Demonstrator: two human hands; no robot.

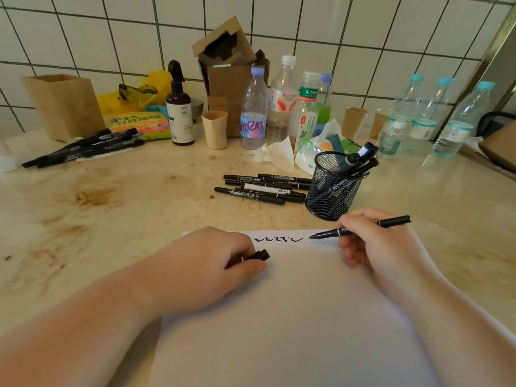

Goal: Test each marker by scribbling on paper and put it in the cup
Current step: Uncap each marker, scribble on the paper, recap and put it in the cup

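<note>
Scribbling at the top edge of a white sheet of paper (pixel 293 317), a person's right hand (pixel 371 241) pinches a slim black marker (pixel 360 229) in a writing grip, its tip touching or just above the page at the end of a short row of black squiggles (pixel 279 239). The left hand (pixel 212 263) rests on the sheet's upper left corner, fingers curled round the marker's black cap (pixel 258 255). Just beyond the paper on the stained beige desk (pixel 111 208) stands a black wire-mesh cup (pixel 333 188) already holding several markers, which suggests part of the job is done. Beside it lies a loose pile of thin black markers (pixel 262 188), apparently still untested, and a second bunch of thicker black markers (pixel 83 148) sits well apart at far left.
</note>
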